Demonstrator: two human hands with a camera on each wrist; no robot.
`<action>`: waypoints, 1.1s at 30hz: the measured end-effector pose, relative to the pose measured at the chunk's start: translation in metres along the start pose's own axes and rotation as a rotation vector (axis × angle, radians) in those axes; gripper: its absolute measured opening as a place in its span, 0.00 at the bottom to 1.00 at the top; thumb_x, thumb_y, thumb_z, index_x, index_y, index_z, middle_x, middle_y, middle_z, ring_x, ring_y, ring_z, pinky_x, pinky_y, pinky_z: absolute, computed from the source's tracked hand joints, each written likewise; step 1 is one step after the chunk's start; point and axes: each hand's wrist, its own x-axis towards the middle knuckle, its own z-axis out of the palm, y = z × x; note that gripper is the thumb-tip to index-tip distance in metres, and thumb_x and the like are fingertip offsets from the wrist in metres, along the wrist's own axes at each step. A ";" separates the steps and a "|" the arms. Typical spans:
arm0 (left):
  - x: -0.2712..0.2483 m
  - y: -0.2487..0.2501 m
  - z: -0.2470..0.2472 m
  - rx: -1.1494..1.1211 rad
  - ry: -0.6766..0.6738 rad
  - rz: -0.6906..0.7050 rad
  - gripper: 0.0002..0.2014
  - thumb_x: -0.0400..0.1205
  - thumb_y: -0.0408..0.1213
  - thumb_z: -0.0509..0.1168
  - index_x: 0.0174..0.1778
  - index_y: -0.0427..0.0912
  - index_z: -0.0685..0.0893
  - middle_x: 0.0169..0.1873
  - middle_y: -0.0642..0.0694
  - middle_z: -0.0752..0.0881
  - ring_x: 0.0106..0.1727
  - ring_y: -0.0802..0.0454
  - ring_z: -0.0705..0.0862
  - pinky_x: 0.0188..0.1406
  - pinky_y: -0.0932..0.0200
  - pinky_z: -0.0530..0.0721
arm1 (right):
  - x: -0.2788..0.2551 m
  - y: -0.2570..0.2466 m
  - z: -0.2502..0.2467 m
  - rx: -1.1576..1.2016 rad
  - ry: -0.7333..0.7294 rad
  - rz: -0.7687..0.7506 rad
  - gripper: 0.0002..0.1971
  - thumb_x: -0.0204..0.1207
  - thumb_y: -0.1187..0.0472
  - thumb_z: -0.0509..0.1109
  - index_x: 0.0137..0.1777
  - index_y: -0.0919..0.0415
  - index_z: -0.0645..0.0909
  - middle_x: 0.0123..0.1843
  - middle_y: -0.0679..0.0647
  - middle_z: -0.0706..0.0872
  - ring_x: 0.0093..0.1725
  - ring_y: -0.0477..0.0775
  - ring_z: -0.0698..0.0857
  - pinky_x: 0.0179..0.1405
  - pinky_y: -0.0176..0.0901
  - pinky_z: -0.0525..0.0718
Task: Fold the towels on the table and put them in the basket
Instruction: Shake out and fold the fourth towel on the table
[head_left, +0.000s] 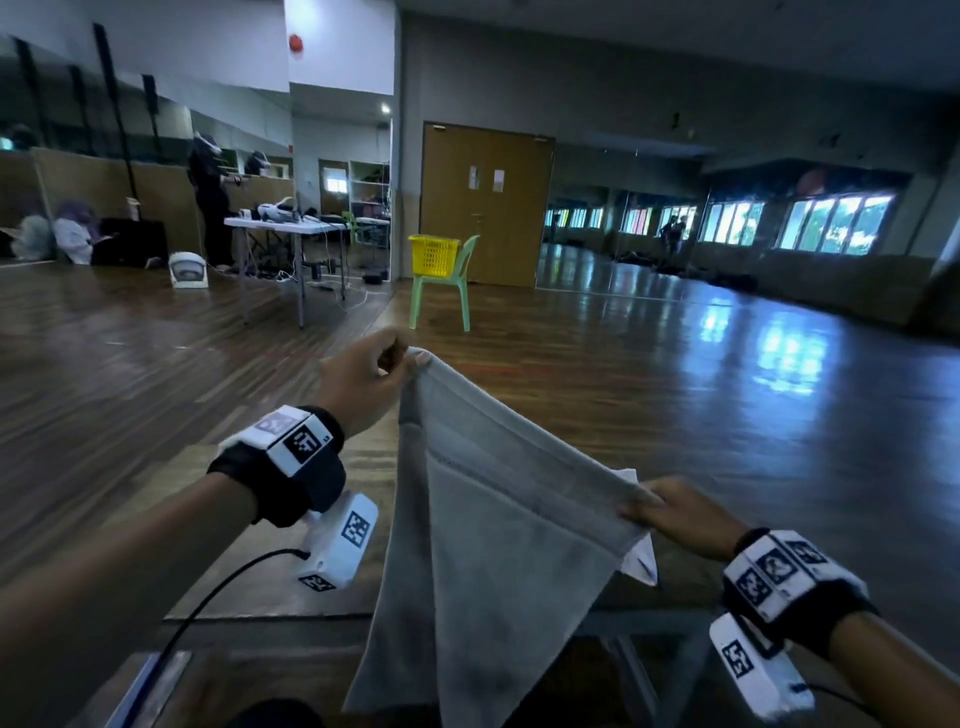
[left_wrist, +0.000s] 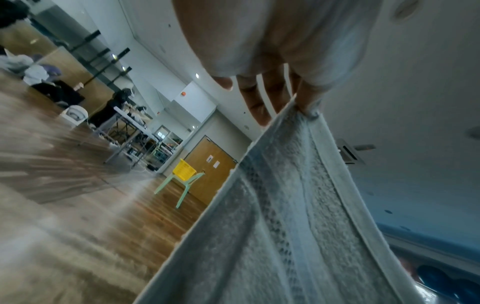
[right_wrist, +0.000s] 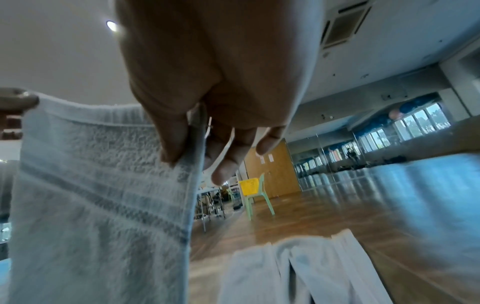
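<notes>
A grey towel (head_left: 493, 545) hangs in the air in front of me, stretched between both hands. My left hand (head_left: 402, 358) pinches its upper left corner, raised higher. My right hand (head_left: 641, 506) pinches the opposite corner, lower and to the right. In the left wrist view the left hand (left_wrist: 303, 105) pinches the towel (left_wrist: 285, 226) edge. In the right wrist view my right hand (right_wrist: 187, 152) pinches the towel (right_wrist: 98, 195) at its hem. A yellow basket (head_left: 434, 254) sits on a green chair (head_left: 447, 291) far across the room. The table (head_left: 249, 561) lies below the towel.
White towels (right_wrist: 298, 271) lie on the table below my right hand. A wide wooden floor (head_left: 675, 374) separates me from the chair. A white folding table (head_left: 291, 223) with gear and people stands at the far left. Brown double doors (head_left: 488, 197) are behind the chair.
</notes>
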 end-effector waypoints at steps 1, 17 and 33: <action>0.003 0.003 -0.013 0.042 0.001 -0.002 0.11 0.80 0.48 0.65 0.37 0.46 0.81 0.31 0.43 0.82 0.34 0.49 0.78 0.35 0.55 0.72 | 0.000 -0.012 -0.014 -0.018 -0.006 -0.028 0.12 0.78 0.56 0.69 0.43 0.64 0.88 0.42 0.54 0.90 0.40 0.45 0.86 0.43 0.45 0.80; 0.034 0.103 -0.229 0.239 0.107 0.096 0.07 0.79 0.38 0.68 0.36 0.50 0.80 0.32 0.52 0.82 0.34 0.52 0.79 0.33 0.60 0.76 | -0.042 -0.220 -0.199 -0.224 0.202 -0.390 0.04 0.79 0.59 0.66 0.44 0.52 0.81 0.43 0.54 0.85 0.43 0.52 0.82 0.39 0.42 0.78; 0.085 0.197 -0.319 0.293 0.203 0.126 0.09 0.82 0.37 0.64 0.52 0.36 0.82 0.35 0.49 0.82 0.22 0.73 0.78 0.19 0.80 0.72 | -0.044 -0.287 -0.302 -0.112 0.755 -0.674 0.04 0.76 0.67 0.70 0.48 0.60 0.82 0.37 0.56 0.84 0.29 0.29 0.81 0.36 0.19 0.76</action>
